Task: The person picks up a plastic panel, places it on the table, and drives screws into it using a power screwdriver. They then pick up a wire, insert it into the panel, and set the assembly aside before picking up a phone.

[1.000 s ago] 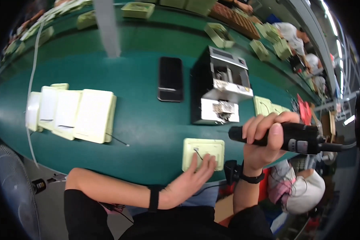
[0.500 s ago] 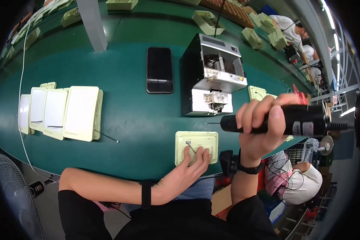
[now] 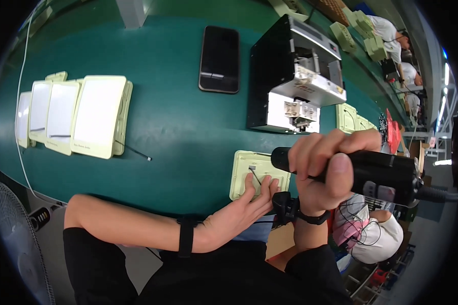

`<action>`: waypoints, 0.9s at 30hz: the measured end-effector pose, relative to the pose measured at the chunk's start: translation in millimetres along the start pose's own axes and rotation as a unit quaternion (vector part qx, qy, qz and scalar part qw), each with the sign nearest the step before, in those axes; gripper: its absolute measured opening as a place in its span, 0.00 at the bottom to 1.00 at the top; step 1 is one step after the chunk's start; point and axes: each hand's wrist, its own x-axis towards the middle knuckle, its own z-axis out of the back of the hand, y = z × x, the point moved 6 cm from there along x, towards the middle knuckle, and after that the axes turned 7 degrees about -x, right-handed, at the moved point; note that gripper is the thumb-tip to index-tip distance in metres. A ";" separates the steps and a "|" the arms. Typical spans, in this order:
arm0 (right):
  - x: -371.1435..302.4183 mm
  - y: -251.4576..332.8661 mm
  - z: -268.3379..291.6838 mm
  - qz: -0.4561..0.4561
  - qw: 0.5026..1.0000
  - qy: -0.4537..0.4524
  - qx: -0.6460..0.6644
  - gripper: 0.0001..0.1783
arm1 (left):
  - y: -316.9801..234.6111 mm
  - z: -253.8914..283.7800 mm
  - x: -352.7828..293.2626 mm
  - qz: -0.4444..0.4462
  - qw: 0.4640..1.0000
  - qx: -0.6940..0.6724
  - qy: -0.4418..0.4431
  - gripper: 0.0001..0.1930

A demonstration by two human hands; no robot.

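Note:
In my right hand [image 3: 331, 168] is a black electric screwdriver [image 3: 384, 173], fingers wrapped round its body. It lies nearly level, its bit end pointing left over the upper right part of a pale green plastic panel [image 3: 237, 178]. A thin dark cable [image 3: 255, 176] comes out of a small slot in that panel. My left hand [image 3: 247, 211] lies on the panel's lower part, its fingers stretched and apart, the thumb close to the cable. Whether the bit touches the panel I cannot make out.
A black and silver machine [image 3: 297, 76] stands beyond the panel, a dark phone [image 3: 219, 60] left of it. Overlapping white-faced panels [image 3: 97, 117] lie at left. More pale green pieces [image 3: 346, 118] sit right of the machine. A fan [image 3: 15, 244] stands lower left; people work at right.
My right hand has brought the screwdriver's tip over the panel's upper right part. The view has shifted, so the table things sit higher. My left hand stays on the panel.

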 end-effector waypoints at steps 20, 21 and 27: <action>-0.9 0.0 -0.2 -0.011 0.999 0.031 -0.041 0.17 | -9.3 -12.9 2.4 0.032 0.999 0.021 -0.029 0.32; -1.8 -0.7 -2.2 -0.013 0.998 0.036 -0.044 0.17 | -10.3 -12.2 1.7 0.032 0.999 0.020 -0.035 0.32; -1.2 -6.9 -12.6 0.012 0.998 0.043 -0.055 0.14 | -7.6 -9.3 -3.4 0.052 0.998 -0.022 -0.029 0.27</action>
